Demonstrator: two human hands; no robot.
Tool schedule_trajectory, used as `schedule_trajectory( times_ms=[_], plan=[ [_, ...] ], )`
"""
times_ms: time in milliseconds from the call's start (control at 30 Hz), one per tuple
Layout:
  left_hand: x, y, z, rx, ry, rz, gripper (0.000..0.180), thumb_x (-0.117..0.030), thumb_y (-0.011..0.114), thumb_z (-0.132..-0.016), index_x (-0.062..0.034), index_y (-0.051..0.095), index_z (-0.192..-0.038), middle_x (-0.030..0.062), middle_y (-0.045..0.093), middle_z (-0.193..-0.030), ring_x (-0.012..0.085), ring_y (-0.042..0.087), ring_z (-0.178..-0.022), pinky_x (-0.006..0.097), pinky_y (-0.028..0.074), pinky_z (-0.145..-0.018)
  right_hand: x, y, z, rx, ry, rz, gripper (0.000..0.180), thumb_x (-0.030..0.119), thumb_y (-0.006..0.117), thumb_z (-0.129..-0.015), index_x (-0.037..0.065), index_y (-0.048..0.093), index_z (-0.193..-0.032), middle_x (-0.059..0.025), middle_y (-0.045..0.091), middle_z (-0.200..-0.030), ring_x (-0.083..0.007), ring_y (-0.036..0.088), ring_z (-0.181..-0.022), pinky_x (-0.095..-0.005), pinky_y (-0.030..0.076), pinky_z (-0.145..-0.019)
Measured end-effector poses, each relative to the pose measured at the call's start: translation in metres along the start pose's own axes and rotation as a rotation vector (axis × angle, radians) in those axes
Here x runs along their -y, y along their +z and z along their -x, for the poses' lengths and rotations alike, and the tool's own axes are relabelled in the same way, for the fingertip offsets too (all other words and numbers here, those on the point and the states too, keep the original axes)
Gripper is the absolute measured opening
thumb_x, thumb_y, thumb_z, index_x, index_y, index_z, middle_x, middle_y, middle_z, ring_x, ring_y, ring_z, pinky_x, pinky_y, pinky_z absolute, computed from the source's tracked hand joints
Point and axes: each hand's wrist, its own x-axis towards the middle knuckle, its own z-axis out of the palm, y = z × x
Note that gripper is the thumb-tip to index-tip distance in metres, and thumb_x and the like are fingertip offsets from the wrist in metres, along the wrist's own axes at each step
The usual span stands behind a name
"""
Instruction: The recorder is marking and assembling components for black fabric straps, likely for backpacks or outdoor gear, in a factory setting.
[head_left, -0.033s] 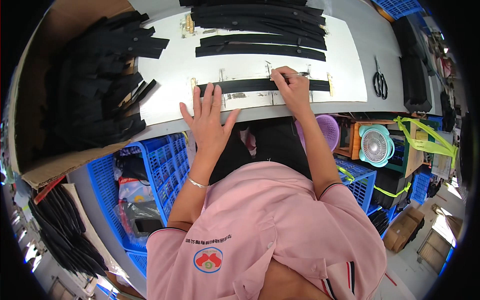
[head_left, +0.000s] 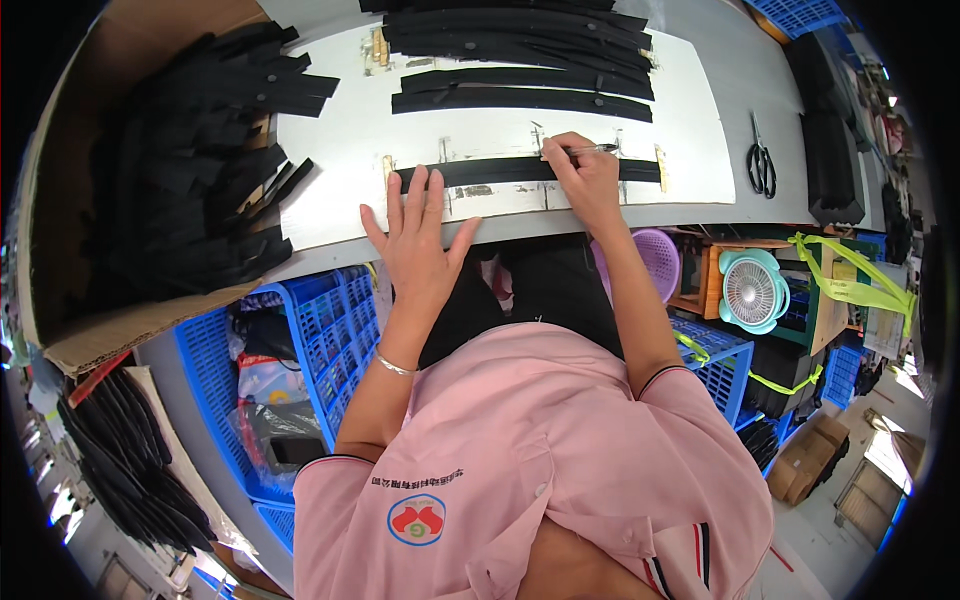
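The long, flat black strip [head_left: 495, 172] lay left end under the spread, flattened fingers of the left hand [head_left: 418, 232]; the right hand [head_left: 590, 190] pinched a slim pen [head_left: 604, 148] above a smudged white board [head_left: 690, 110].

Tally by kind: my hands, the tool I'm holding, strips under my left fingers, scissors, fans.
Bare left hand and right hand: 2
Slim silvery pen-like tool: 1
Long flat black strip: 1
Black-handled metal scissors: 1
Round turquoise plastic fan: 1
Total: 6
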Motion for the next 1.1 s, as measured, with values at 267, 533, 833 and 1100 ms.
schedule_trajectory(
  times_ms=[267, 533, 833, 1100],
  plan=[
    [-0.016, -0.008, -0.005, -0.003, -0.037, 0.003, 0.067, -0.042, 0.077, -0.090, -0.0046, 0.059, -0.142, 0.0140, 0.050, -0.154, 0.0370, 0.033, -0.151, 0.065, 0.009, -0.121, -0.007, 0.004, -0.003, -0.056, -0.150, 0.144, 0.017, 0.025, 0.070, -0.096, 0.009, 0.074, -0.090, -0.0061, 0.071, -0.072, -0.0228, 0.069, -0.063, -0.0324, 0.052, -0.059],
    [-0.061, 0.035, -0.052, -0.119, 0.099, 0.505, 0.027, -0.016, 0.077, -0.087, -0.0032, 0.073, -0.111, 0.0113, 0.067, -0.120, 0.0322, 0.058, -0.115, 0.046, 0.039, -0.104, -0.007, 0.007, -0.002, -0.079, -0.191, 0.163, 0.016, 0.024, 0.070, -0.095, 0.009, 0.074, -0.089, -0.0062, 0.072, -0.074, -0.0238, 0.069, -0.063, -0.0324, 0.053, -0.059],
    [-0.063, 0.047, -0.059, -0.154, 0.055, 0.474, 0.010, -0.009, 0.079, -0.081, -0.0085, 0.076, -0.090, 0.0023, 0.070, -0.100, 0.0242, 0.062, -0.099, 0.038, 0.042, -0.089, -0.012, 0.001, 0.000, -0.022, -0.122, -0.068, 0.017, 0.020, 0.072, -0.094, 0.005, 0.075, -0.086, -0.0075, 0.073, -0.077, -0.0220, 0.069, -0.063, -0.0306, 0.051, -0.058],
    [-0.067, 0.047, -0.060, -0.155, 0.042, 0.469, 0.009, -0.010, 0.080, -0.081, -0.0083, 0.077, -0.089, 0.0021, 0.070, -0.099, 0.0234, 0.062, -0.099, 0.038, 0.042, -0.090, -0.019, 0.000, 0.001, -0.002, -0.264, -0.001, 0.018, 0.019, 0.071, -0.090, 0.005, 0.075, -0.080, -0.0063, 0.073, -0.075, -0.0230, 0.065, -0.058, -0.0308, 0.050, -0.056]
  ],
)
